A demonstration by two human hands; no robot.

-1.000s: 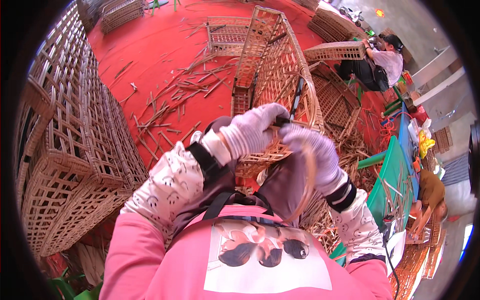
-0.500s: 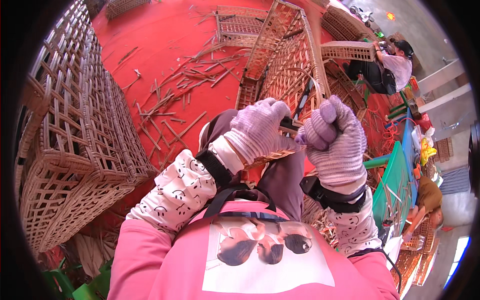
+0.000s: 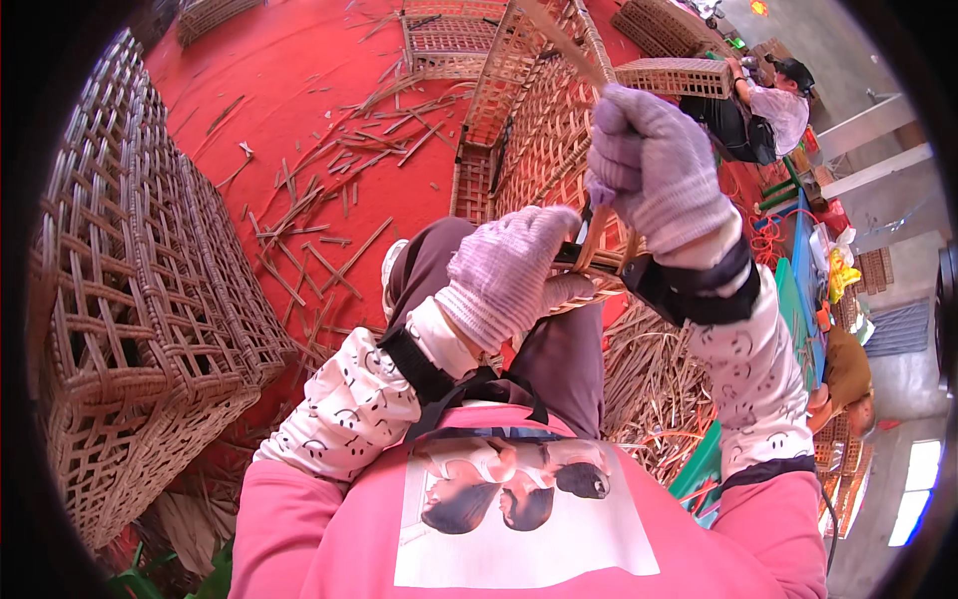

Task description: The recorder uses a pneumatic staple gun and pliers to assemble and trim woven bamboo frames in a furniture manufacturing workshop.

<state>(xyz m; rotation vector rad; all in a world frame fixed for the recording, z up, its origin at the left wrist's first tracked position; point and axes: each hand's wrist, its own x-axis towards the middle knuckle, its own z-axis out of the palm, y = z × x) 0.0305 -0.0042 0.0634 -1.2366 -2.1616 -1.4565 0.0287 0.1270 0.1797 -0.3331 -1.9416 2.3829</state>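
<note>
A half-woven brown wicker basket [image 3: 549, 125] lies between my knees and stretches away from me. At its near corner my left hand [image 3: 511, 272], in a pale purple knitted glove, is closed around the rim beside a dark frame bar [image 3: 577, 258]. My right hand [image 3: 654, 165], gloved alike, is raised above that corner in a fist. It grips a flat wicker strip [image 3: 564, 42], whose loose end sticks out past the fist, away from me. Between the fist and the rim, the strip runs down to the corner. My right fingertips are partly hidden.
A tall wicker basket [image 3: 150, 290] stands at my left. Cut strip scraps [image 3: 339, 160] litter the red floor covering. A heap of strips [image 3: 649, 389] lies by my right knee. At far right, a person [image 3: 773, 110] sits by a wicker piece [image 3: 674, 77].
My right hand has risen and moved away from the rim, drawing the strip up with it. My left hand stays at the basket's corner. The whole view has shifted slightly.
</note>
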